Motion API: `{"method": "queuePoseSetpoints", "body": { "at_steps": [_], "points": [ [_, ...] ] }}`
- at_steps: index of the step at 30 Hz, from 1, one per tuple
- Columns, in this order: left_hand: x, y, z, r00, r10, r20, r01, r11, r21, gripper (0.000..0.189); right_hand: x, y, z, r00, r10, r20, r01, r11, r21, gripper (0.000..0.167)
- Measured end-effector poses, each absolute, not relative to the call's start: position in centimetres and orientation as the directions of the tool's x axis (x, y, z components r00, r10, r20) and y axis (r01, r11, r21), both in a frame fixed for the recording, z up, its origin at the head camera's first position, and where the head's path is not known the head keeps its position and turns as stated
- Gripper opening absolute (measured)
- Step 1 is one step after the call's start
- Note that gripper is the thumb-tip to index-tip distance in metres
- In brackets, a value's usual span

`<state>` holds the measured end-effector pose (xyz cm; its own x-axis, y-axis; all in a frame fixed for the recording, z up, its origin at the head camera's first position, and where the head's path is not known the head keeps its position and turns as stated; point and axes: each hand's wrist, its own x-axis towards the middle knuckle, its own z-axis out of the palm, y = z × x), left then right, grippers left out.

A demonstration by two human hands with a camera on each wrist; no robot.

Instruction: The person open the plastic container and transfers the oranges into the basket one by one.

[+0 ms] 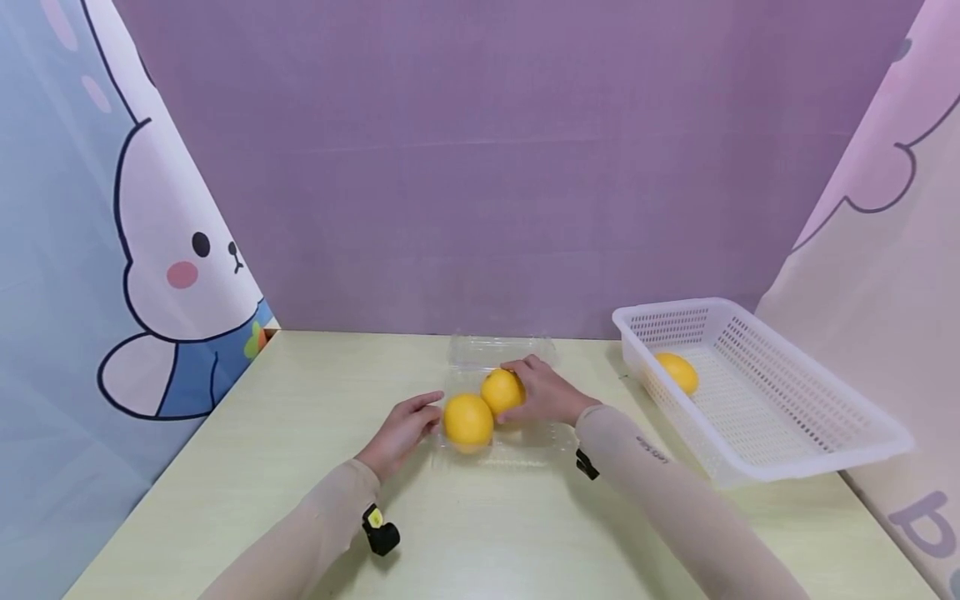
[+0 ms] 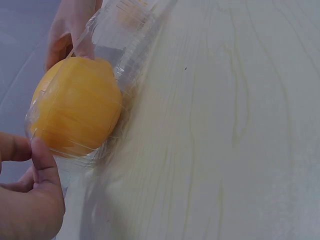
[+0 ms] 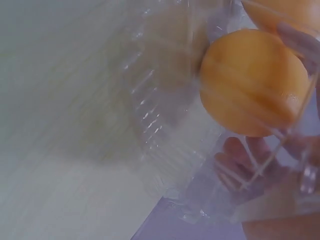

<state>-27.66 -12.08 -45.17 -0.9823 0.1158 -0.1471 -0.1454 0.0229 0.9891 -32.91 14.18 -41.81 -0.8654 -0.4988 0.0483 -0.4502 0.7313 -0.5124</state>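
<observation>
Two round oranges sit together in a clear plastic clamshell box (image 1: 528, 457) on the table. My right hand (image 1: 549, 395) grips the farther orange (image 1: 501, 392), fingers on its far side and thumb on its near side. That orange (image 3: 252, 82) also shows in the right wrist view, partly behind clear plastic. Touching it is the nearer orange (image 1: 468, 421), at the left of the box. In the left wrist view, my left hand (image 2: 35, 195) pinches the box's thin edge between thumb and finger, beside the nearer orange (image 2: 77, 107). The box's lid (image 1: 501, 352) lies folded back, away from me.
A white perforated plastic basket (image 1: 810, 350) stands at the right of the table, with one orange (image 1: 677, 372) in it. The pale wooden table (image 1: 300, 417) meets a purple backdrop (image 1: 450, 167) behind, and printed cloth hangs on both sides.
</observation>
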Motion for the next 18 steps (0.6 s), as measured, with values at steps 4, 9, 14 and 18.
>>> {"method": "queuePoseSetpoints", "body": {
  "at_steps": [4, 9, 14, 18],
  "points": [
    [-27.64, -12.06, -45.17, -0.983, 0.112, -0.144, -0.144, 0.012, 0.990, 0.044, -32.86, 13.92, -41.93, -0.882, -0.470, 0.036, -0.414, 0.735, -0.537, 0.084],
    [-27.63, -12.05, -45.22, -0.984, 0.111, -0.139, -0.139, 0.009, 0.990, 0.044, -32.83, 13.74, -41.99, -0.887, -0.461, 0.013, -0.392, 0.739, -0.549, 0.080],
    [-27.67, -12.04, -45.26, -0.984, 0.113, -0.134, -0.134, 0.015, 0.991, 0.045, -32.59, 13.70, -41.85, -0.882, -0.470, -0.029, -0.375, 0.738, -0.561, 0.081],
    [-27.62, -12.06, -45.24, -0.985, 0.113, -0.131, -0.131, 0.010, 0.991, 0.045, -32.61, 13.64, -41.85, -0.879, -0.474, -0.047, -0.375, 0.749, -0.546, 0.083]
  ]
}}
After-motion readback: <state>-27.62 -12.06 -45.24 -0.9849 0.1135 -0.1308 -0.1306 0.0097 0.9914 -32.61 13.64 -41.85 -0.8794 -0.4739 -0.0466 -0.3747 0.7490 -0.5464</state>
